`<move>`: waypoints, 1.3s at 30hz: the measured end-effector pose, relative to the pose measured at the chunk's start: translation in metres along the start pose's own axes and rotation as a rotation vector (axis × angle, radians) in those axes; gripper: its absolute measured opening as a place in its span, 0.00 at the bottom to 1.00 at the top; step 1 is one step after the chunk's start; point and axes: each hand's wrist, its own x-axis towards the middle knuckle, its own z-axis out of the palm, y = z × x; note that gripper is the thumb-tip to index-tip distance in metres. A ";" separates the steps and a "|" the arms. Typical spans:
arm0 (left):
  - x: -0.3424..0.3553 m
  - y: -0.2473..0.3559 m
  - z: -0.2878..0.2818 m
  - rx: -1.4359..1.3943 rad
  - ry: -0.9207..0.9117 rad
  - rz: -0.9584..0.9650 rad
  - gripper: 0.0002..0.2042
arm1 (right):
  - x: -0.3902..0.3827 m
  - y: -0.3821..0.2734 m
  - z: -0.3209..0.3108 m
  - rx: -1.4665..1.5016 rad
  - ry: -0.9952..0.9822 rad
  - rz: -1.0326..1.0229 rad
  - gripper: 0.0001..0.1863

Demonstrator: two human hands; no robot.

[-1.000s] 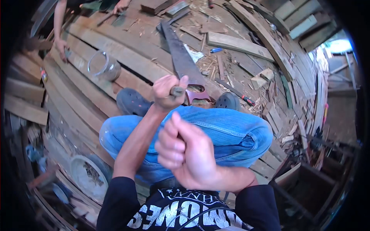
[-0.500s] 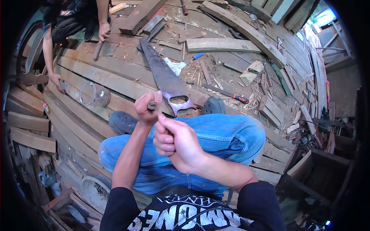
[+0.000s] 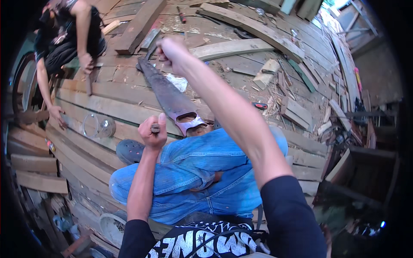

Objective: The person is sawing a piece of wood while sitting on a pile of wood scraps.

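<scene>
My left hand (image 3: 153, 133) is closed round a short brown wooden stick, its end showing between the fingers and the thumb pointing up. Stretched far forward, my right hand (image 3: 174, 55) hangs over the dark handle of a tool (image 3: 151, 51) on the floor. Its fingers are curled and partly hidden, so whether they grip the handle cannot be told. A handsaw (image 3: 165, 88) with a worn pinkish grip lies between my hands, blade pointing away. Beside its blade is a crumpled white scrap (image 3: 177, 82).
At the far left a person (image 3: 64, 34) crouches, one hand on a stick-like tool (image 3: 89, 85). A clear jar (image 3: 99, 125) lies on the planks nearby. Right of my forearm are a red-and-black handle (image 3: 260, 105) and wood offcuts (image 3: 297, 112). Long beams (image 3: 254, 30) lie beyond.
My right hand has left the stick in my left hand and reached far forward over the dark tool handle. My left hand still holds the stick. My right forearm now covers the blue lighter-like object.
</scene>
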 end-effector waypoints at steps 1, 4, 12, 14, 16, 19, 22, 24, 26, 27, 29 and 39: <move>-0.004 -0.006 -0.005 0.029 0.012 0.004 0.19 | 0.044 0.008 0.003 -0.111 0.098 -0.022 0.10; 0.004 0.014 0.051 -0.122 0.007 0.043 0.19 | 0.142 -0.007 -0.097 -0.528 0.560 -0.162 0.08; -0.009 -0.020 0.011 -0.111 -0.076 -0.214 0.18 | 0.082 -0.022 -0.040 -0.488 0.427 -0.034 0.34; -0.005 -0.017 0.019 -0.130 -0.096 -0.202 0.18 | 0.083 -0.021 -0.053 -0.568 0.325 -0.053 0.27; -0.004 -0.014 0.020 -0.158 -0.090 -0.227 0.18 | 0.098 -0.003 -0.064 -0.624 0.277 -0.038 0.23; 0.004 -0.012 0.018 -0.236 -0.057 -0.304 0.18 | 0.134 0.030 -0.096 -1.102 -0.013 -0.178 0.24; 0.045 -0.021 0.013 -0.149 -0.078 -0.554 0.19 | 0.161 0.059 -0.117 -1.378 -0.122 -0.200 0.22; 0.080 -0.030 0.030 -0.030 -0.130 -0.737 0.19 | 0.182 0.066 -0.147 -1.396 -0.104 -0.094 0.20; 0.099 -0.059 0.040 -0.037 -0.298 -0.683 0.20 | 0.202 0.077 -0.161 -1.275 0.008 -0.024 0.20; 0.100 -0.055 0.039 -0.079 -0.233 -0.698 0.19 | 0.211 0.077 -0.158 -1.243 0.055 -0.002 0.20; 0.093 -0.061 0.039 -0.118 -0.216 -0.753 0.19 | 0.227 0.092 -0.171 -1.150 0.123 -0.074 0.21; 0.089 -0.049 0.022 -0.211 -0.170 -0.688 0.18 | 0.223 0.097 -0.174 -1.090 0.220 -0.127 0.28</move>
